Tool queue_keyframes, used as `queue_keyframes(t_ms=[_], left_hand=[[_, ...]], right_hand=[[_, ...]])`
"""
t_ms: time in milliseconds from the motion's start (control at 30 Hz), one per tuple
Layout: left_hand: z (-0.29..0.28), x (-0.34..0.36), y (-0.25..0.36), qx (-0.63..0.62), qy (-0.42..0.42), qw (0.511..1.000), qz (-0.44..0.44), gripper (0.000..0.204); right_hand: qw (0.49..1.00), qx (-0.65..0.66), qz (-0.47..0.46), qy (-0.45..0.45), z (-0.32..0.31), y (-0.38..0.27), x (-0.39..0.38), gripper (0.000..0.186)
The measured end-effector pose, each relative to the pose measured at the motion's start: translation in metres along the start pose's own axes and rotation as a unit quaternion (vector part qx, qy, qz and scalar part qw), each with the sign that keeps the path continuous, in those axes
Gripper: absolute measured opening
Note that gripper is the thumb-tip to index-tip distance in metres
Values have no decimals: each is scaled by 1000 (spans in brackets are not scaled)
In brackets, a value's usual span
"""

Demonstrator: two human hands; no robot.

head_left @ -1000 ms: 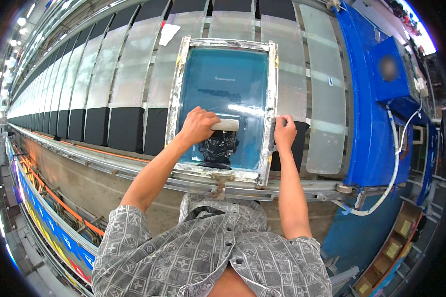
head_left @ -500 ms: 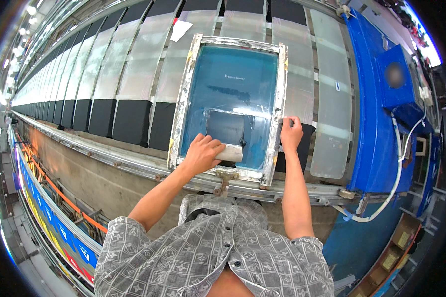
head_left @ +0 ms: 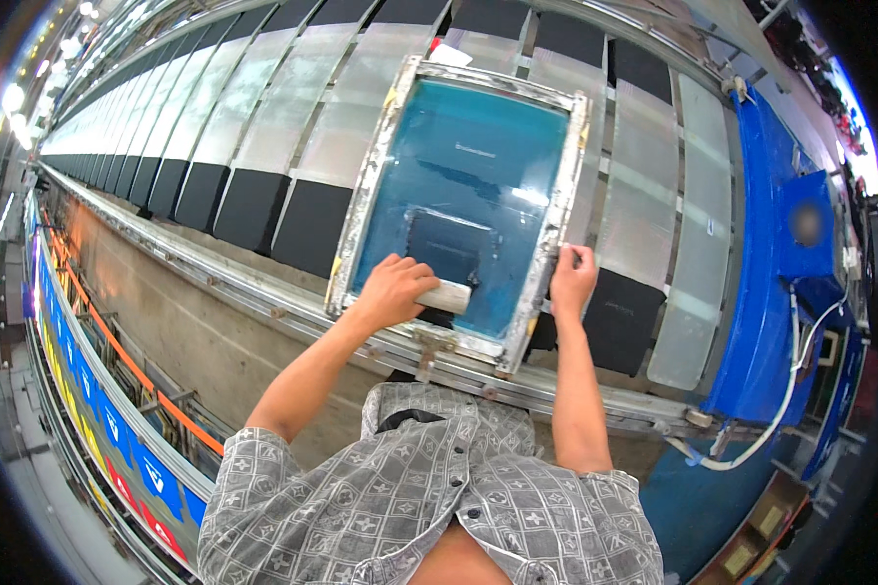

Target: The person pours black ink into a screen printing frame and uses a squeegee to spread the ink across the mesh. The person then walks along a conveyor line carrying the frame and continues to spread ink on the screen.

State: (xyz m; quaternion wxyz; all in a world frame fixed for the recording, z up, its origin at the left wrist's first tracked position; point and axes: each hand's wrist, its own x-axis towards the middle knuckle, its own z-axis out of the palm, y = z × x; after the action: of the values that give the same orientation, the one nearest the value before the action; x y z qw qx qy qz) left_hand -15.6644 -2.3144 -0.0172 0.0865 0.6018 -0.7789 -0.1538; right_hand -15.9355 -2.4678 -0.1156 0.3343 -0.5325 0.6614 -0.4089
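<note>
Head view: the left hand (head_left: 395,292) is gripping the squeegee (head_left: 449,296) at the screen's (head_left: 434,122) near end; the right hand (head_left: 574,280) is curling at its right rail, hold unclear. Good practice is keeping squeegee and screen steady together. Since the earlier frame, more black cloth (head_left: 619,320) is showing right of the screen.

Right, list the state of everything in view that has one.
Squeegee: gripped, at the mesh's end nearest the person.
Left hand: closed on the squeegee.
Right hand: fingers curled beside the frame's right edge; grip unclear.
Screen-printing frame: lying across the boards, its bars stained.
Blue mesh: darkly smeared near the squeegee.
Black fabric: laid flat.
White hose: curved.
</note>
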Motion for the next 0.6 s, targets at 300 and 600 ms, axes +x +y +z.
queue_keyframes(t_ms=[300,600], left_hand=[[-27,-4,-83,-20,-140,989,33,34],[-29,65,-119,58,-33,996,59,35]], right_hand=[[999,-36,33,-6,60,-30,-32,26],[998,-54,44,-10,63,-30,-30,26]])
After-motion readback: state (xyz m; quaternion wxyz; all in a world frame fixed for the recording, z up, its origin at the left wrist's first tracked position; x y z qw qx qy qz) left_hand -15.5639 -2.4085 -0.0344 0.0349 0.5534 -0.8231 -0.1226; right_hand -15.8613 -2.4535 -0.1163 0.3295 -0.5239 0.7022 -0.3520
